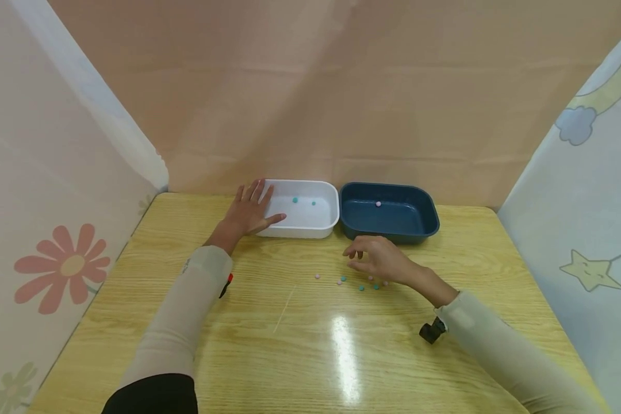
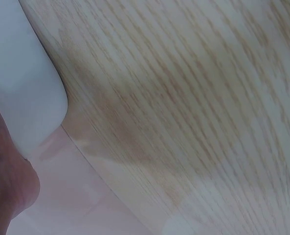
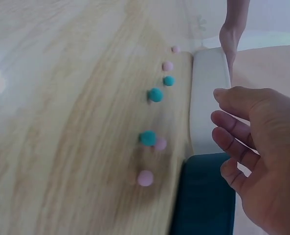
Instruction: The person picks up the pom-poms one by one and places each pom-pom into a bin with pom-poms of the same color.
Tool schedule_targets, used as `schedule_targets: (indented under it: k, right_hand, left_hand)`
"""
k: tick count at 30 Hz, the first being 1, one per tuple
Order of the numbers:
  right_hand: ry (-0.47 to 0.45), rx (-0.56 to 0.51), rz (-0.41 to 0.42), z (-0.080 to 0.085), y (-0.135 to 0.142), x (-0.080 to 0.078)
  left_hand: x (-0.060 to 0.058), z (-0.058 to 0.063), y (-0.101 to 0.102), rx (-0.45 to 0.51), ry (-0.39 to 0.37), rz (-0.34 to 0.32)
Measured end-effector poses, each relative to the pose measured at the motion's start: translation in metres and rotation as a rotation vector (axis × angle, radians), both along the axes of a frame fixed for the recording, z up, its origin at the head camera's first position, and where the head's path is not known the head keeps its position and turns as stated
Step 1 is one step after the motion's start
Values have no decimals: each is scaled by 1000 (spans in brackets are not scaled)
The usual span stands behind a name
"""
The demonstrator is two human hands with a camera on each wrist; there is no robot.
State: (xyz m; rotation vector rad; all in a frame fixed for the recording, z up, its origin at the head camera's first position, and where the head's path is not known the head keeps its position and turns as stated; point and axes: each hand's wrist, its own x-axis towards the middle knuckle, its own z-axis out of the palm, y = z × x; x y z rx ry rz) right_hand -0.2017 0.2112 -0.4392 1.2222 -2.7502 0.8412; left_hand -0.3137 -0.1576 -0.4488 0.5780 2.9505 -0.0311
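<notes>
My left hand (image 1: 248, 213) rests with fingers spread on the left end of a white bin (image 1: 297, 232), its thumb over the front rim. Two small teal balls (image 1: 295, 200) lie inside that bin. Just in front of the dark blue bin (image 1: 393, 234), my right hand (image 1: 380, 260) hovers over the table with loosely bent fingers; the right wrist view shows nothing between them. One pink ball (image 1: 378, 204) sits in the blue bin. Beneath and left of my right hand, several loose teal balls (image 3: 155, 95) and pink balls (image 3: 145, 178) are scattered on the wood.
Both bins stand side by side at the back of the wooden table (image 1: 269, 356), close to a tan backdrop (image 1: 300, 103). Patterned panels rise on the left (image 1: 41, 172) and right (image 1: 590, 195). A strip of light glares off the tabletop.
</notes>
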Motion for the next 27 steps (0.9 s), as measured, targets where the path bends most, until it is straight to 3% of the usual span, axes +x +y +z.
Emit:
schedule_targets:
  k: [14,27]
  right_hand:
    - [-81,27,70,-20,3,4]
    - [-93,48,100,-30,0,3]
  left_hand:
    - [-1,0,-1,-3,-3,1]
    - [2,3,-1,9,-3,-9]
